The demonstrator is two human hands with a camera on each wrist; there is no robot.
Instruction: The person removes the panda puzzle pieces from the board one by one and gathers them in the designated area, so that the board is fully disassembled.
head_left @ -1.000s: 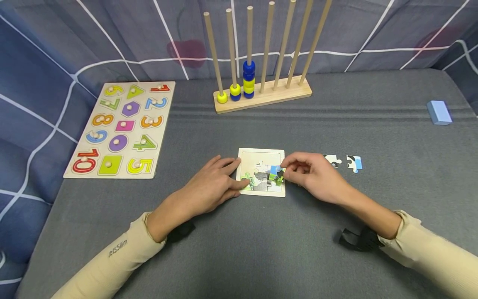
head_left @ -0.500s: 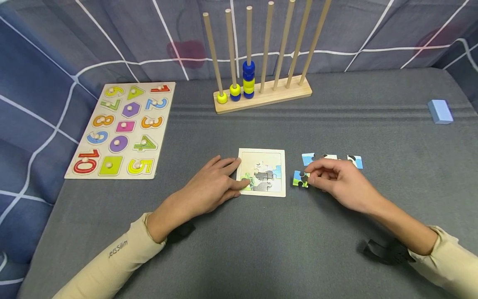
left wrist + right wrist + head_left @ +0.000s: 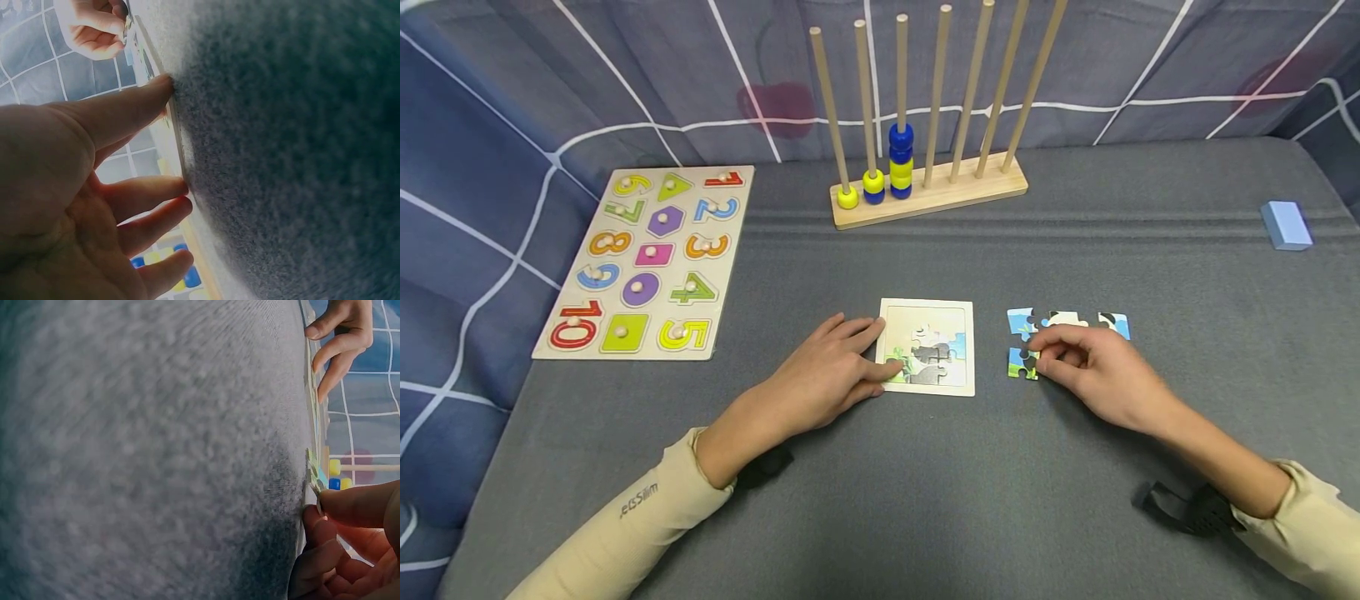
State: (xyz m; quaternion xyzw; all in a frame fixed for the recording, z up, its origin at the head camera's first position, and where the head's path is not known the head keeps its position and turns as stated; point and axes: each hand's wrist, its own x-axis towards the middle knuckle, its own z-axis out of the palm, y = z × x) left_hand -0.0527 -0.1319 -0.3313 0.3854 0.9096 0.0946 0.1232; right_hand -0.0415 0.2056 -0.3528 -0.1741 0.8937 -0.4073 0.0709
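Note:
My left hand (image 3: 827, 367) rests with extended fingers along the left side of a small wooden jigsaw tray (image 3: 898, 323), its thumb over the lower left corner. Several grey, white, green and blue pieces lie fitted in the tray's lower part; the upper part is bare wood. To the tray's right, my right hand (image 3: 1093, 373) pinches a blue-and-green jigsaw piece (image 3: 1016, 363) with a black patch between thumb and index finger, close over the table. Behind that hand lie a sky-blue piece (image 3: 1019, 320), a panda-face piece (image 3: 1063, 317) and a black, white and blue piece (image 3: 1117, 323).
A number-and-shape peg board (image 3: 673, 346) lies at the left. At the back stands a wooden base (image 3: 970, 193) with several upright rods, some carrying yellow and blue beads. A light blue block (image 3: 1287, 225) sits far right, and a grid-patterned curtain (image 3: 1075, 75) hangs behind.
My right hand has drawn back from over the tray's right side, carrying the blue-and-green piece rightward to just in front of the loose pieces. My left hand has stayed in place.

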